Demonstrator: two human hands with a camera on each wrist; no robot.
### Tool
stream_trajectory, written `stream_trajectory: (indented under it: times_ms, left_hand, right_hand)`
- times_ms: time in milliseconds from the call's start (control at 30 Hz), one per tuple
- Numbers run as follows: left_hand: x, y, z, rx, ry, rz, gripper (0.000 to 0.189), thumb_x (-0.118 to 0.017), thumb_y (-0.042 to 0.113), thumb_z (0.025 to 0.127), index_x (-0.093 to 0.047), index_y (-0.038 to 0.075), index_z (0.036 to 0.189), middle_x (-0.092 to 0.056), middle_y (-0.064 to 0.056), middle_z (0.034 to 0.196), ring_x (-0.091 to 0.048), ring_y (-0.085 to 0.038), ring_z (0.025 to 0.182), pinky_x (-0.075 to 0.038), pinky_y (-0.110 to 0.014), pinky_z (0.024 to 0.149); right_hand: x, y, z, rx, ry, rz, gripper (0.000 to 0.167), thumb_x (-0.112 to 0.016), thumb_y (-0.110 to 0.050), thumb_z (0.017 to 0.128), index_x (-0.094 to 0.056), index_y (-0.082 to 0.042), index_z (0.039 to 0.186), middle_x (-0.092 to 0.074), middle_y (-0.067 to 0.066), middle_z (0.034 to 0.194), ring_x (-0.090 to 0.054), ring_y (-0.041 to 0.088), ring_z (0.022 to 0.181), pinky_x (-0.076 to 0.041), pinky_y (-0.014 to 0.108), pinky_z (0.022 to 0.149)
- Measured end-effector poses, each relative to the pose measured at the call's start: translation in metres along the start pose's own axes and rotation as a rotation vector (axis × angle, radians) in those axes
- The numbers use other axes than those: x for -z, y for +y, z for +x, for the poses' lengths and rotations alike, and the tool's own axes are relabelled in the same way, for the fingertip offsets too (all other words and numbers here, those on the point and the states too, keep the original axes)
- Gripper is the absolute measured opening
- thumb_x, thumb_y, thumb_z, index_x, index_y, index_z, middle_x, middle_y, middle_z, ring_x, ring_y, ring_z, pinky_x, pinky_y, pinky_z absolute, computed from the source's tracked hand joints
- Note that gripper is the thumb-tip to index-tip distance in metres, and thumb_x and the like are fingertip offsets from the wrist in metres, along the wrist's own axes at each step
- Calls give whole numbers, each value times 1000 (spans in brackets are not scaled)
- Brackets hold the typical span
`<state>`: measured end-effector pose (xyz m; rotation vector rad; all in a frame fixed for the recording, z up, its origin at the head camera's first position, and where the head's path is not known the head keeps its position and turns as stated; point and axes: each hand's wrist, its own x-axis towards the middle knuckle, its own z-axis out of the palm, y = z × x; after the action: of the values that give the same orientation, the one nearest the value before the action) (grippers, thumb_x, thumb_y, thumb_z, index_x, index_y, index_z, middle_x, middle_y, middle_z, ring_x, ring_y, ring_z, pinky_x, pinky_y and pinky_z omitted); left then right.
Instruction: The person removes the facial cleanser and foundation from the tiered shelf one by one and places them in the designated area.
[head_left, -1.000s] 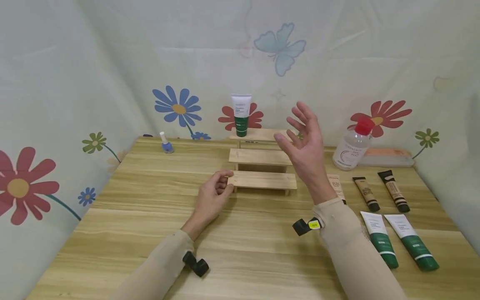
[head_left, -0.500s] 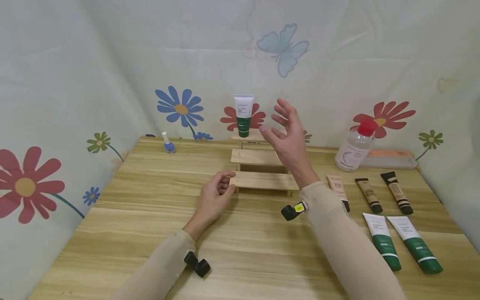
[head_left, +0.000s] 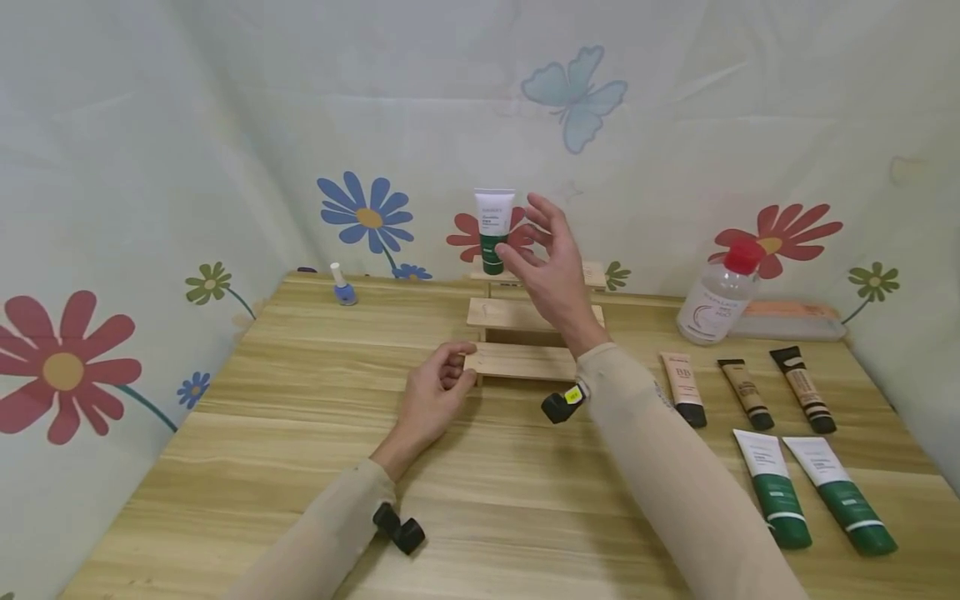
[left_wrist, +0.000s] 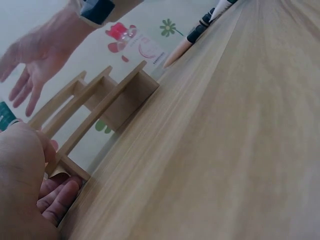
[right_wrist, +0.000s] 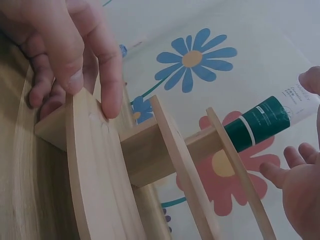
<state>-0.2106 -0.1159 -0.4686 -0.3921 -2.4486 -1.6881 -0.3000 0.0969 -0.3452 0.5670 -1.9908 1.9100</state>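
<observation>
A three-step wooden display stand (head_left: pixel 517 362) stands toward the back of the table. On its top step, near the left end, a white-and-green squeeze tube (head_left: pixel 494 218) stands upright on its cap. My left hand (head_left: pixel 431 393) grips the left end of the lowest step, with thumb and forefinger on the board in the right wrist view. My right hand (head_left: pixel 557 271) is raised over the stand, just right of the tube, its fingers spread and relaxed. In the head view the thumb tip overlaps the tube's green part; in the right wrist view, fingers and tube show a gap.
Two larger white-and-green tubes (head_left: pixel 776 492) lie at the right, below a BB cream tube (head_left: pixel 682 385) and two brown-and-black tubes (head_left: pixel 744 392). A red-capped clear bottle (head_left: pixel 712 304) stands behind them, beside a flat orange-and-clear case (head_left: pixel 787 319). Blue nail polish (head_left: pixel 344 292) stands back left.
My right hand has moved left over the stand, right up to the squeeze tube on the top step. My left hand keeps its grip on the stand's lowest step.
</observation>
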Motion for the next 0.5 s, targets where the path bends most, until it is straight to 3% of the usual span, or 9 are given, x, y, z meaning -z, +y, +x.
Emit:
stream_trajectory:
  times_ms: [267, 500]
  left_hand:
    - [0, 1, 0, -4, -1, 9, 32, -70, 8, 107, -71, 9, 139, -74, -10, 115, -73, -21, 97, -61, -24, 82]
    - [0, 1, 0, -7, 3, 14, 32, -70, 9, 106, -71, 10, 138, -73, -9, 115, -73, -20, 96, -61, -24, 81]
  right_hand:
    - [-13, 5, 7, 40, 13, -2, 74, -83, -8, 101, -47, -13, 165, -58, 17, 151, -61, 35, 135, -48, 66, 118]
    - [-18, 11, 10, -6, 22, -18, 58, -78, -7, 104, -54, -12, 157, -66, 17, 141, -67, 30, 126, -57, 46, 112]
